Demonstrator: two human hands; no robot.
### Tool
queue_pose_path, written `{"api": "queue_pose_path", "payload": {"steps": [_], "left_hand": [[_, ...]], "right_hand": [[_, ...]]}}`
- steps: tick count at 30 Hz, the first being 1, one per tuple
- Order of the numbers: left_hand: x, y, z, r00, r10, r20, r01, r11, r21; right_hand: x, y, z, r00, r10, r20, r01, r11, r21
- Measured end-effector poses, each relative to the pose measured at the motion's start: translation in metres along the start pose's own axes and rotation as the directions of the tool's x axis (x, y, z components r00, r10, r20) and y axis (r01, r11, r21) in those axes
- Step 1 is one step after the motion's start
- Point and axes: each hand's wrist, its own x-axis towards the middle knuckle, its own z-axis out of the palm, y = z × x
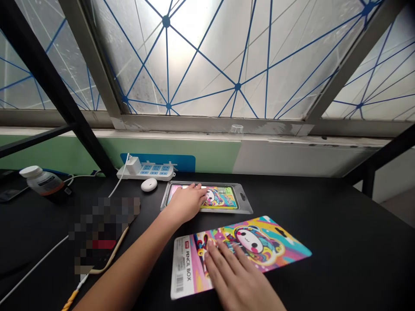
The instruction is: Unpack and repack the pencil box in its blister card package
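My left hand [188,201] reaches forward and rests on a clear plastic blister pack [244,198] near the back of the black table. Inside the pack lies a colourful pencil box [223,196] with a white cartoon face, partly covered by my fingers. Closer to me, my right hand [238,274] lies flat with its fingers stretched over a bright printed backing card [275,244]. That card reads "PENCIL BOX", carries a barcode at its left end and has a hanging hole at its right. Neither hand is wrapped around anything.
Behind the pack are a white power strip [152,172] with a plugged-in charger and a small white round case [149,185]. At left stand a bottle with a white lid [42,183] and a blurred-out object with cables [110,257]. A clear cup [237,128] sits on the sill.
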Motion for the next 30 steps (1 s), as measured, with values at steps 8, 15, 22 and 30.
{"api": "queue_pose_path", "payload": {"steps": [8, 15, 22, 30], "left_hand": [[-0.002, 0.002, 0.012, 0.997, 0.028, -0.068, -0.024, 0.998, 0.056], [-0.005, 0.003, 0.017, 0.997, 0.015, -0.08, -0.011, 0.999, 0.049], [-0.007, -0.003, 0.025, 0.989, 0.029, -0.145, -0.025, 0.999, 0.029], [-0.006, -0.006, 0.033, 0.974, 0.081, -0.211, -0.074, 0.996, 0.043]], "right_hand": [[0.037, -0.021, 0.056, 0.982, 0.066, 0.179, -0.103, 0.974, 0.204], [0.071, 0.009, 0.066, 0.948, 0.065, 0.312, -0.158, 0.946, 0.284], [0.065, 0.033, 0.051, 0.958, -0.098, 0.27, -0.032, 0.899, 0.438], [0.071, 0.105, 0.042, 0.959, 0.2, 0.202, -0.248, 0.936, 0.248]]}}
